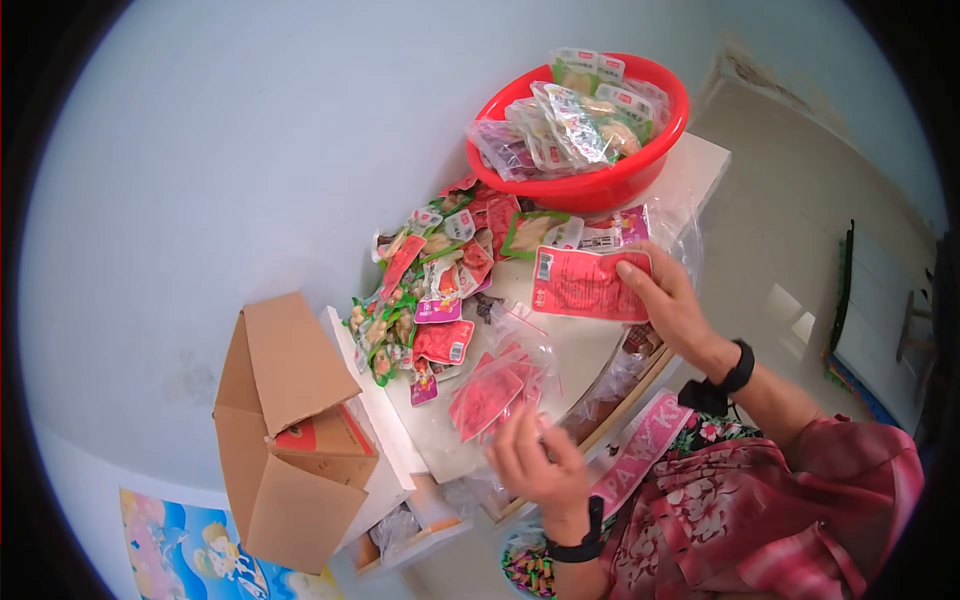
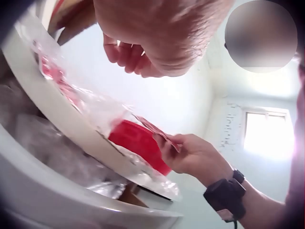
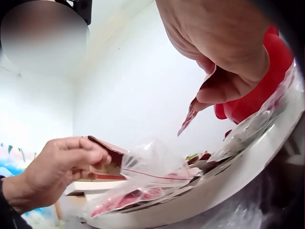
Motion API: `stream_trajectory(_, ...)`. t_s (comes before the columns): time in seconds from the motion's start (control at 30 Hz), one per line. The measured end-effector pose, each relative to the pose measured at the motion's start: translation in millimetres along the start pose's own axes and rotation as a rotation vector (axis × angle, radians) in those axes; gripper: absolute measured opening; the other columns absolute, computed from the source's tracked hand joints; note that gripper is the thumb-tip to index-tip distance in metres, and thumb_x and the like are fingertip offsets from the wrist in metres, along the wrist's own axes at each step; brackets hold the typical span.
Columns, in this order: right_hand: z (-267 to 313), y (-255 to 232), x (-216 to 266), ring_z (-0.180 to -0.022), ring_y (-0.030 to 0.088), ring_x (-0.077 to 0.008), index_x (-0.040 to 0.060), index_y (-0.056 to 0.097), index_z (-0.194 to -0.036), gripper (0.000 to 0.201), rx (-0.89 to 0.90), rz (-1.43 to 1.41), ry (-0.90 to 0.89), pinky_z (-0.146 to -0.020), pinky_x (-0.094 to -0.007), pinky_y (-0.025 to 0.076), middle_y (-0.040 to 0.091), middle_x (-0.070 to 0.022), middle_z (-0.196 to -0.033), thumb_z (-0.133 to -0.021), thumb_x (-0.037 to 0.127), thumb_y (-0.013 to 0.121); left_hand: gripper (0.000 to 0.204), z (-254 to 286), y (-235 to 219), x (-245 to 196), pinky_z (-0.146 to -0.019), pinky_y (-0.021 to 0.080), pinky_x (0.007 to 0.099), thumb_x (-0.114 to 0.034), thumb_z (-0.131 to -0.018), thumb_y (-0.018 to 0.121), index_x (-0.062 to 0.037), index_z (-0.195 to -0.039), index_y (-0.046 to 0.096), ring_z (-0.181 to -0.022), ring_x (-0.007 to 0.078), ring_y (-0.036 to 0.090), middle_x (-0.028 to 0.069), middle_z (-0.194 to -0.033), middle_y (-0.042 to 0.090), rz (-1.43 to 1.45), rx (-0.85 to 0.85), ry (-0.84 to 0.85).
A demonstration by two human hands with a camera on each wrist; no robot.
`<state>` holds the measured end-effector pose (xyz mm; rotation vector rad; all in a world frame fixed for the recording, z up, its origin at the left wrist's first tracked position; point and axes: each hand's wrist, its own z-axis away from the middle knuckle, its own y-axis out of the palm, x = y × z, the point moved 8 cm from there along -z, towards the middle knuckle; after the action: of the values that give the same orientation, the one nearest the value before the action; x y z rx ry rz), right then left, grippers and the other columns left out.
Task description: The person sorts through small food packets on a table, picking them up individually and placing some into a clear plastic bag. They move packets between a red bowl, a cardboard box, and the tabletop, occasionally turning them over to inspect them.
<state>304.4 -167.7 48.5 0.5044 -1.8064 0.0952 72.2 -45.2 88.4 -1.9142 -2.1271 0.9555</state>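
Observation:
My right hand holds a flat red snack packet by its right end, thumb on top, up over the table. Its printed back with a barcode faces up in the head view. My left hand hovers near the table's front edge with fingers loosely curled and nothing in them. Just beyond its fingertips lies a clear zip bag with a red press line, red packets inside it. The right wrist view shows a small gap between the left fingers and this bag.
A heap of mixed snack packets covers the table's wall side. Behind it stands a red basin full of filled bags. An open cardboard box is at the left. Plastic bags fill an open drawer along the table's front.

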Motion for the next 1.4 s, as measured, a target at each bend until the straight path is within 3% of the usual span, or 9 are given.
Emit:
stream_trajectory(0.13, -16, -2, -1, -0.083, 0.057, -0.0146, -0.0014, 0.062, -0.113, 0.018, 0.072, 0.278, -0.119, -0.075, -0.0322, 0.049, 0.065, -0.008, -0.091, -0.103, 0.015, 0.062, 0.015, 10, -3, 48, -0.093, 0.05, 0.0465, -0.005, -0.092, 0.067, 0.0007, -0.105, 0.07, -0.103, 0.0355, 0.062, 0.0141, -0.107, 0.069, -0.151, 0.12, -0.151)
stream_trajectory(0.47, -20, 64, -33, -0.086, 0.057, -0.0096, 0.0001, 0.068, -0.109, 0.018, 0.482, 0.182, 0.07, -0.076, -0.0294, 0.049, 0.066, -0.0017, -0.091, -0.103, 0.017, 0.066, 0.046, 9, 8, 87, -0.1, 0.048, 0.0452, -0.009, -0.085, 0.075, -0.001, -0.13, 0.068, -0.114, 0.0366, 0.06, 0.0142, -0.129, 0.068, -0.009, 0.339, -0.247)
stream_trajectory(0.67, -13, 93, -47, -0.08, 0.058, -0.01, -0.0004, 0.07, -0.105, 0.018, 0.65, 0.085, 0.141, -0.072, -0.0314, 0.049, 0.068, -0.0031, -0.085, -0.102, 0.017, 0.067, 0.066, 12, 8, 96, -0.102, 0.048, 0.0384, -0.008, -0.081, 0.076, -0.0042, -0.145, 0.061, -0.118, 0.029, 0.06, 0.0143, -0.142, 0.065, 0.016, 0.426, -0.2)
stream_trajectory(0.77, -16, 106, -50, -0.079, 0.056, -0.009, -0.0003, 0.069, -0.104, 0.016, 0.592, 0.139, 0.096, -0.071, -0.0318, 0.049, 0.066, -0.0028, -0.083, -0.101, 0.016, 0.068, 0.081, 20, 9, 115, -0.095, 0.048, 0.0326, -0.008, -0.078, 0.076, -0.0074, -0.155, 0.051, -0.108, 0.0222, 0.058, 0.0148, -0.147, 0.062, 0.204, 0.553, -0.483)
stream_trajectory(0.97, -3, 138, -63, -0.081, 0.052, -0.0095, -0.0036, 0.058, -0.095, 0.019, 0.719, 0.32, -0.06, -0.071, -0.0352, 0.048, 0.058, -0.0073, -0.078, -0.098, 0.013, 0.068, 0.096, 14, 12, 126, -0.087, 0.049, 0.0329, -0.006, -0.078, 0.077, -0.0107, -0.164, 0.035, -0.101, 0.0209, 0.056, 0.0146, -0.142, 0.064, 0.482, 0.548, -0.517)
stream_trajectory(1.07, 6, 138, -59, -0.08, 0.054, -0.0111, -0.0049, 0.059, -0.097, 0.021, 0.768, 0.283, 0.15, -0.07, -0.0373, 0.048, 0.058, -0.0116, -0.079, -0.099, 0.014, 0.068, 0.099, 14, 7, 124, -0.091, 0.049, 0.0324, -0.011, -0.075, 0.079, -0.0073, -0.163, 0.036, -0.104, 0.0201, 0.056, 0.0187, -0.157, 0.049, 0.502, 0.552, -0.554)
stream_trajectory(1.17, 8, 136, -71, -0.073, 0.056, -0.0143, -0.0036, 0.061, -0.098, 0.017, 0.743, 0.231, -0.015, -0.067, -0.0381, 0.049, 0.06, -0.0138, -0.077, -0.098, 0.012, 0.067, 0.096, 6, -11, 111, -0.1, 0.048, 0.0373, -0.012, -0.076, 0.08, -0.0045, -0.161, 0.037, -0.12, 0.0245, 0.056, 0.0187, -0.161, 0.042, 0.367, 0.424, -0.411)
stream_trajectory(1.27, 4, 124, -48, -0.067, 0.058, -0.0199, -0.0014, 0.063, -0.101, 0.014, 0.613, 0.649, -0.161, -0.065, -0.0386, 0.049, 0.064, -0.0143, -0.077, -0.094, 0.009, 0.069, 0.094, 20, -30, 129, -0.112, 0.043, 0.0439, -0.012, -0.078, 0.08, -0.0039, -0.161, 0.036, -0.139, 0.0313, 0.048, 0.0193, -0.162, 0.037, 0.12, 0.216, -0.402)
stream_trajectory(1.4, 3, 120, -21, -0.069, 0.063, -0.0263, -0.0002, 0.064, -0.093, 0.008, 0.568, 0.617, -0.208, -0.063, -0.0379, 0.048, 0.066, -0.0173, -0.078, -0.087, 0.004, 0.065, 0.098, 31, -25, 142, -0.123, 0.032, 0.0483, -0.008, -0.079, 0.077, -0.0053, -0.164, 0.028, -0.152, 0.0328, 0.034, 0.0203, -0.165, 0.033, 0.292, 0.213, -0.542)
